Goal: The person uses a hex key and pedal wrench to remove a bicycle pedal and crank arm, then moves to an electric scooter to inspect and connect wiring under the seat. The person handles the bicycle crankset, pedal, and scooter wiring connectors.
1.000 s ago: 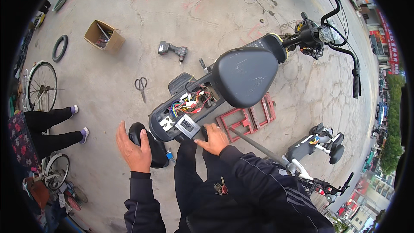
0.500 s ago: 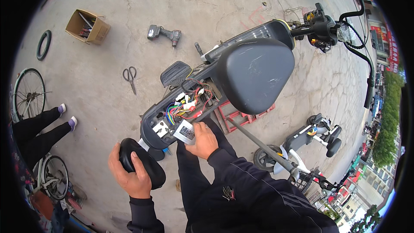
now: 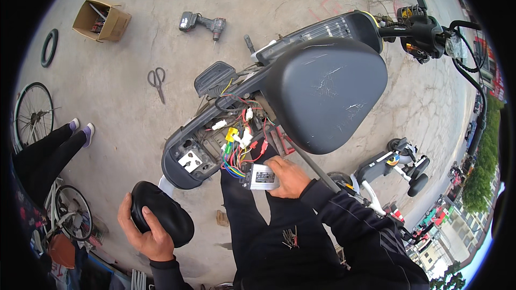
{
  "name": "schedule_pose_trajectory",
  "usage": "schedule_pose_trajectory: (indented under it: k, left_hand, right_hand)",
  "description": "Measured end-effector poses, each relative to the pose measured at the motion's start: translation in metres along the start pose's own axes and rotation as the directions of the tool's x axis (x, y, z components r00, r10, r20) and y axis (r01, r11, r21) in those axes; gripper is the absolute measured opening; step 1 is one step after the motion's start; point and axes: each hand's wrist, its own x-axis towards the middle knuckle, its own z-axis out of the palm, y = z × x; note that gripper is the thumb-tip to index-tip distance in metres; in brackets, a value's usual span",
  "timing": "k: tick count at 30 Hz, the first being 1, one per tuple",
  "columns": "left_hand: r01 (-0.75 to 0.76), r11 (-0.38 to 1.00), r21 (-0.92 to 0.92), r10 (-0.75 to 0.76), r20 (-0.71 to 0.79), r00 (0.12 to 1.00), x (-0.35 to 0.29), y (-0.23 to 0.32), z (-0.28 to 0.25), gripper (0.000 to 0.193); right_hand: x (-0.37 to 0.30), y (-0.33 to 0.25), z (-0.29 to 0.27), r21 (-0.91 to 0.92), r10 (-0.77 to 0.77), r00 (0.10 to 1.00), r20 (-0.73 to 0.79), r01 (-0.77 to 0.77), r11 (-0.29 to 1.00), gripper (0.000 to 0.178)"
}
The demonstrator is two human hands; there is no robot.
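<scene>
My left hand [image 3: 152, 237] grips a black padded cushion [image 3: 174, 217] beside the tail of an electric scooter [image 3: 174, 167]. Between the fingers and thumb of my right hand [image 3: 293, 176] is a silver metal motor controller [image 3: 263, 178] with a label on its face. Coloured wires [image 3: 235, 165] run from its dark end to white, yellow and red connectors [image 3: 246, 138] over the scooter's uncovered frame. A white plate with dark holes [image 3: 190, 161] sits in the tail. The scooter's big black seat [image 3: 328, 96] lies forward of the wiring.
A cordless drill [image 3: 203, 24], scissors [image 3: 156, 82] and a cardboard box of tools [image 3: 102, 21] are on the concrete. A black tyre [image 3: 49, 48] lies far left. Someone's legs [image 3: 51, 147] stand near a bicycle at left. Another scooter [image 3: 376, 169] stands at right.
My right hand has drawn the controller to the right and slightly down, away from the scooter's tail, stretching its wires outward. The left hand stays on the cushion. The view has shifted slightly.
</scene>
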Motion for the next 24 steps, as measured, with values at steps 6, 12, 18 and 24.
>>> schedule_pose_trajectory:
  k: [6, 12, 18, 24]
  left_hand:
    - [-0.025, 0.998, 0.05, 0.024, 0.011, 1.0, 0.002, 0.001, -0.001, 0.036]
    - [-0.044, 0.996, 0.073, 0.042, 0.021, 0.999, 0.004, 0.003, -0.002, 0.035]
    - [-0.034, 0.996, 0.08, 0.032, 0.028, 0.999, 0.003, 0.003, -0.003, 0.033]
    - [-0.039, 0.995, 0.094, 0.036, 0.029, 0.999, 0.002, 0.003, -0.002, 0.032]
  right_hand:
    - [0.005, -0.004, 0.004, 0.061, 0.002, 1.0, 0.027, -0.004, 0.998, 0.068]
    - [0.012, -0.003, 0.004, 0.099, -0.04, 0.999, 0.025, 0.037, 0.994, 0.069]
    - [0.021, -0.001, 0.0, 0.082, -0.085, 0.996, 0.027, 0.083, 0.993, 0.074]
    - [0.047, -0.006, -0.007, 0.016, -0.16, 0.987, 0.032, 0.16, 0.987, 0.082]
